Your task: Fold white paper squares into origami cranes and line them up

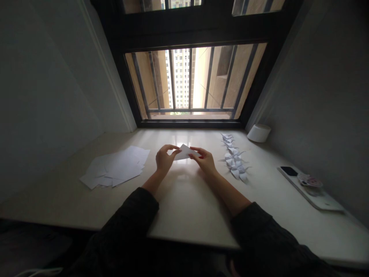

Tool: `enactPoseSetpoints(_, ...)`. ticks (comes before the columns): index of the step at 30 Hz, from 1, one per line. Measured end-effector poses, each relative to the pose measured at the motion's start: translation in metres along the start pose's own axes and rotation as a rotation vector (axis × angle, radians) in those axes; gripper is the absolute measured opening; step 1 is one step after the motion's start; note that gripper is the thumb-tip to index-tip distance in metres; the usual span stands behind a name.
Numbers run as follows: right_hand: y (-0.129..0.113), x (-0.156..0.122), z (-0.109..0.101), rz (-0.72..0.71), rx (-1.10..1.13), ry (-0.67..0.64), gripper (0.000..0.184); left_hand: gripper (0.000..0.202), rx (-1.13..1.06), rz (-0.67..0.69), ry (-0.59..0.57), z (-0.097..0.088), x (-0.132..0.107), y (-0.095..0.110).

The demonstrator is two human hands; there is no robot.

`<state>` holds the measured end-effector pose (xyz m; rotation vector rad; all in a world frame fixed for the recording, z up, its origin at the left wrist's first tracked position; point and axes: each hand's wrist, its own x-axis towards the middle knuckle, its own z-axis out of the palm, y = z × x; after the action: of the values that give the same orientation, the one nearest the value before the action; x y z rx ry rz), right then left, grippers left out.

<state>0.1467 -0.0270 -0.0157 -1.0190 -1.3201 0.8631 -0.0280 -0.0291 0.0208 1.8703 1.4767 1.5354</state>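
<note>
Both hands meet over the middle of a pale desk (184, 200). My left hand (164, 158) pinches the left end of a folded white paper (184, 151), thumb and forefinger closed on its edge. My right hand (205, 159) grips the paper's right end, fingers pressed along it. The paper is held just above the desk. To the right of my right hand lies a row of several small folded white paper cranes (235, 159).
A loose pile of white sheets (117, 167) lies left of my hands. A white round container (258, 132) stands at the back right by the barred window (190, 80). A phone (289, 171) and a small patterned item (309, 181) rest on a flat white tablet-like slab (323, 200) at the right.
</note>
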Motion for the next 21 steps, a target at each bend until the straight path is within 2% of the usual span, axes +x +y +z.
enactPoseSetpoints(6, -0.009, 0.0, -0.001, 0.032, 0.052, -0.016, 0.056, 0.015, -0.147, -0.096, -0.022, 0.005, 0.003, -0.009)
enactPoseSetpoints(9, -0.015, 0.0, -0.001, 0.093, 0.122, -0.104, 0.049, 0.02, -0.338, -0.2, -0.05, 0.008, 0.007, -0.013)
enactPoseSetpoints(13, -0.016, -0.002, -0.001, 0.143, 0.12, -0.194, 0.039, 0.033, -0.565, -0.414, -0.116, 0.008, 0.011, -0.019)
enactPoseSetpoints(16, -0.014, -0.003, -0.001, 0.137, 0.054, -0.221, 0.036, 0.045, -0.59, -0.513, -0.048, 0.006, 0.014, -0.025)
enactPoseSetpoints(21, -0.012, -0.001, -0.003, 0.125, 0.006, -0.082, 0.04, 0.055, -0.558, -0.595, 0.165, 0.001, 0.014, -0.027)
